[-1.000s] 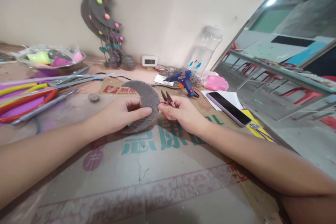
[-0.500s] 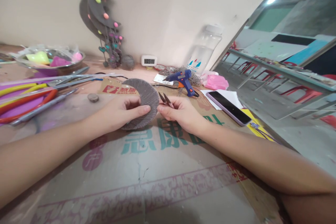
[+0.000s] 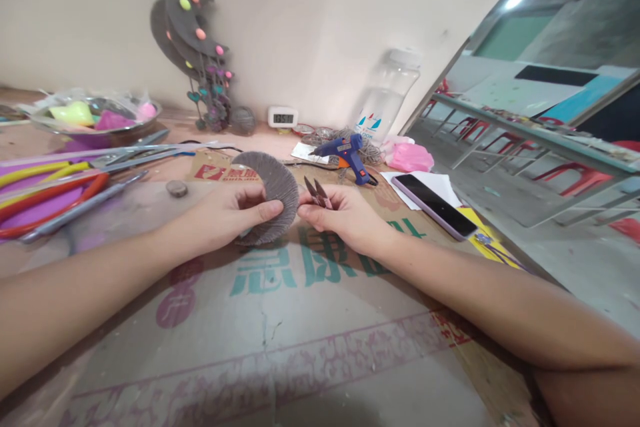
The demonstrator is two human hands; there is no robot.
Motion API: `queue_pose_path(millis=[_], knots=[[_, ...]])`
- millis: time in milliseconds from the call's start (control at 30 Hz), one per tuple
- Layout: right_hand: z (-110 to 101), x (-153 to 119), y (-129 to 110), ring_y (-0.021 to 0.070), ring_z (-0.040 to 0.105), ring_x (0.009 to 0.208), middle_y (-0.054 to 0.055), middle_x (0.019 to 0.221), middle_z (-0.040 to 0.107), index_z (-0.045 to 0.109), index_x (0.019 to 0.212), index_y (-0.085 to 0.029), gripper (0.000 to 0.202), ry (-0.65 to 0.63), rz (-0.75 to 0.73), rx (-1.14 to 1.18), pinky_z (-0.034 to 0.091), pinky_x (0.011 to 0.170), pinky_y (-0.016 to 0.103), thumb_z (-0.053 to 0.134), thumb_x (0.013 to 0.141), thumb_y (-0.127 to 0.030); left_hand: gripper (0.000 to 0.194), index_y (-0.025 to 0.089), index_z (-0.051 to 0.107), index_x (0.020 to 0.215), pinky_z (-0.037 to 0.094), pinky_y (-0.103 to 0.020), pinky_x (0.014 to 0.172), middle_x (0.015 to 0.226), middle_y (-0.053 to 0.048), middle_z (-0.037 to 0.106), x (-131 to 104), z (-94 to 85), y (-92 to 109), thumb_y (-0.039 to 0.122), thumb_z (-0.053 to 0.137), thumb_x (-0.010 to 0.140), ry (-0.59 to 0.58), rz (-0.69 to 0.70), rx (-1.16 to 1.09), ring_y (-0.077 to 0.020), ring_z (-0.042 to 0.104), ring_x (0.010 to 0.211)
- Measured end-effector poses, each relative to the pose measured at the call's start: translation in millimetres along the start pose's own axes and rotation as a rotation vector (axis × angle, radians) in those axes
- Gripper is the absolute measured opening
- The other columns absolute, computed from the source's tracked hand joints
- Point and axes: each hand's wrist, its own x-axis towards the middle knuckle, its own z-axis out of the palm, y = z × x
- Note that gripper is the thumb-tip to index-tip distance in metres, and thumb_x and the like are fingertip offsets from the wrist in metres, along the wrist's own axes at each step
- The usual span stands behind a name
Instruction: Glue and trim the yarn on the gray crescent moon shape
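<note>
Crescent (image 3: pixel 283 187): ribbed grey, pinched in your left hand (image 3: pixel 225 213)
Right hand (image 3: pixel 350 217): you've got pointy snips (image 3: pixel 311 189), blades apart, by its outer edge
Open room: loads of flat cardboard (image 3: pixel 225 327) nearest you

The grey yarn-wrapped crescent (image 3: pixel 283 185) is tilting slightly compared with the first picture: its lower end is rising towards the left hand (image 3: pixel 243 213) and is showing less below the fingers. The left hand is drifting a little to the left, its thumb shifting with the crescent. The right hand (image 3: pixel 347 217) is following in the same direction, its fingertips sitting slightly lower in the view. The small scissors (image 3: pixel 318 195) are changing angle: having leaned towards the crescent half a second ago, their blades are now pointing more upright again.
</note>
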Motion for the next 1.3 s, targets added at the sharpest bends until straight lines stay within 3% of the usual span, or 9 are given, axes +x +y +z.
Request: queue_pose_path(millis=[167, 333, 467, 600, 867, 1133, 1300], knots=[[0.0, -1.0, 0.3, 0.0058, 0.034, 0.050, -0.007, 0.057, 0.043, 0.063, 0.090, -0.016, 0.025, -0.022, -0.036, 0.016, 0.026, 0.047, 0.021, 0.066, 0.079, -0.039, 0.028, 0.016, 0.069, 0.088, 0.050, -0.026, 0.066, 0.083, -0.003, 0.071, 0.0, 0.3, 4.4, 0.042, 0.062, 0.080, 0.018, -0.014, 0.031, -0.0167, 0.062, 0.073], [-6.3, -4.7, -1.3, 0.0098, 0.045, 0.063, -0.002, 0.071, 0.052, 0.061, 0.103, -0.016, 0.039, 0.016, -0.193, -0.094, 0.037, 0.058, 0.023, 0.053, 0.088, -0.052, 0.022, 0.018, 0.068, 0.086, 0.049, -0.025, 0.066, 0.081, -0.001, 0.070, -0.5, -0.2, 5.2, 0.038, 0.060, 0.082, 0.019, -0.023, 0.021, -0.0153, 0.061, 0.071], [-14.7, -6.8, -1.7, 0.0144, 0.055, 0.081, 0.004, 0.091, 0.061, 0.059, 0.106, -0.018, 0.029, 0.149, -0.333, -0.437, 0.043, 0.074, 0.028, 0.051, 0.092, -0.041, 0.021, 0.017, 0.065, 0.079, 0.047, -0.023, 0.060, 0.072, 0.001, 0.065, -0.8, -0.4, 5.2, 0.037, 0.061, 0.082, 0.008, -0.033, -0.032, -0.0123, 0.057, 0.063], [-19.2, -7.0, 2.3, 0.0168, 0.059, 0.087, 0.007, 0.098, 0.066, 0.061, 0.106, -0.019, 0.023, 0.284, -0.446, -0.666, 0.046, 0.080, 0.031, 0.051, 0.093, -0.035, 0.023, 0.016, 0.062, 0.074, 0.044, -0.022, 0.055, 0.066, 0.003, 0.060, -0.8, 0.9, 8.2, 0.039, 0.063, 0.080, 0.018, -0.058, -0.063, -0.0107, 0.052, 0.058], [-19.0, -7.6, 5.8, 0.0176, 0.061, 0.085, 0.006, 0.093, 0.068, 0.063, 0.104, -0.020, 0.023, 0.259, -0.536, -0.787, 0.047, 0.077, 0.032, 0.047, 0.095, -0.034, 0.028, 0.015, 0.061, 0.078, 0.042, -0.023, 0.054, 0.068, 0.001, 0.058, 0.1, -1.0, 4.9, 0.043, 0.059, 0.083, -0.005, -0.041, -0.044, -0.0114, 0.051, 0.059], [-16.3, -9.1, 3.3, 0.0151, 0.057, 0.078, 0.005, 0.092, 0.064, 0.060, 0.105, -0.019, 0.021, 0.267, -0.456, -0.663, 0.044, 0.071, 0.028, 0.051, 0.092, -0.033, 0.034, 0.016, 0.063, 0.079, 0.043, -0.022, 0.056, 0.072, 0.001, 0.061, -1.1, -3.0, -0.6, 0.050, 0.056, 0.085, 0.035, -0.023, 0.015, -0.0123, 0.054, 0.063], [-4.0, -3.0, -1.8, 0.0122, 0.050, 0.067, -0.001, 0.073, 0.055, 0.060, 0.095, -0.018, 0.028, 0.204, -0.141, -0.298, 0.040, 0.062, 0.025, 0.058, 0.085, -0.043, 0.032, 0.016, 0.063, 0.076, 0.042, -0.022, 0.055, 0.068, 0.001, 0.060, 0.9, -1.4, 3.4, 0.047, 0.058, 0.083, 0.046, -0.034, 0.077, -0.0128, 0.055, 0.062]])
